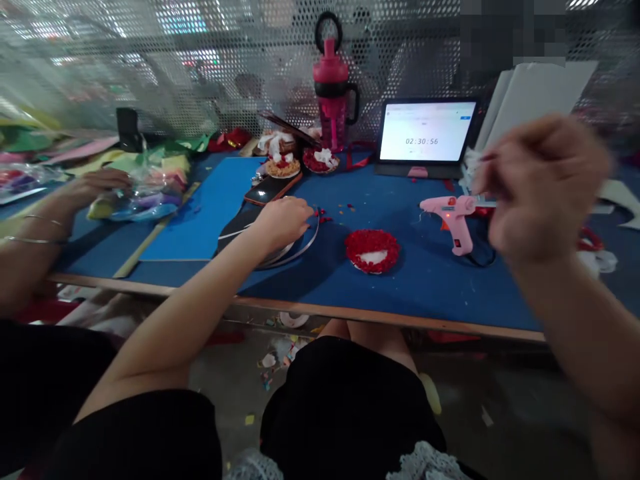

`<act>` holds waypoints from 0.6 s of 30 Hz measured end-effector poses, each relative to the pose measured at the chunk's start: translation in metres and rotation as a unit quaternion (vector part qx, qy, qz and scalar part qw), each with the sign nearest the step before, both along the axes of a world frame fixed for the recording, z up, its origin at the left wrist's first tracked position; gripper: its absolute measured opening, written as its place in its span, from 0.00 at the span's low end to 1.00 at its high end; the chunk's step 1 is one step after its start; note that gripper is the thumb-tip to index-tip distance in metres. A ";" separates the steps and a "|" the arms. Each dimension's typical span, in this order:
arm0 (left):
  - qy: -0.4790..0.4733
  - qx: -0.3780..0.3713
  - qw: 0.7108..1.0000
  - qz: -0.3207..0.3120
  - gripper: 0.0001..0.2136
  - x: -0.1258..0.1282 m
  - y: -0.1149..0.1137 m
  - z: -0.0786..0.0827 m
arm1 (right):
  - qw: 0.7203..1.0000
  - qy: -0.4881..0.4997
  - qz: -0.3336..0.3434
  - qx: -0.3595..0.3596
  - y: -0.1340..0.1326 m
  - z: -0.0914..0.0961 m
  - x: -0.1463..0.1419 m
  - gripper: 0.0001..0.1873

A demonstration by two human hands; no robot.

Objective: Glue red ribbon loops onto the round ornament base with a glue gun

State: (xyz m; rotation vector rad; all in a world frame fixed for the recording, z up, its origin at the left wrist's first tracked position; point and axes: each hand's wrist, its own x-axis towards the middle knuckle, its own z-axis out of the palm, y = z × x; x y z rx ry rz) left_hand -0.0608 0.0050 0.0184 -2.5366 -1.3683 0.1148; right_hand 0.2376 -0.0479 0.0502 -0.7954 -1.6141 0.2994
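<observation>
My left hand (284, 221) is low over a dark flat piece (235, 225) on the table, its fingers curled down. A thin pale strip (314, 237) bends in a loop beside the fingertips; what lies under the fingers is hidden. My right hand (547, 183) is raised at the right, blurred, with its fingers bent in and pinched together; anything in them is too small to make out. Below and left of it lies a pink glue gun (456, 220) with a small orange light. Between my hands sits a round red crumbly-textured piece (373, 251) with a white patch.
A blue sheet (200, 217), a phone (273, 189) and small decorated rounds (283, 167) lie to the left. Behind stand a pink bottle (332, 100) and a tablet (426, 133). Another person's hand (103, 181) touches plastic bags (155, 193) at far left.
</observation>
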 end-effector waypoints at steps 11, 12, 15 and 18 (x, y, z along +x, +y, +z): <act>-0.082 -0.016 0.997 -0.004 0.07 0.000 0.017 -0.017 | 0.994 0.008 0.066 -0.082 0.041 -0.055 -0.015 0.09; -0.125 -0.013 0.992 -0.011 0.08 0.002 0.017 -0.015 | 0.994 0.006 0.068 -0.089 0.042 -0.059 -0.014 0.09; -0.242 -0.022 0.969 -0.042 0.07 0.021 0.010 -0.007 | 0.991 -0.012 0.077 -0.110 0.041 -0.065 -0.012 0.09; -0.569 -0.183 0.795 -0.101 0.06 0.051 0.004 -0.008 | 0.988 -0.047 0.070 -0.131 0.036 -0.069 -0.013 0.08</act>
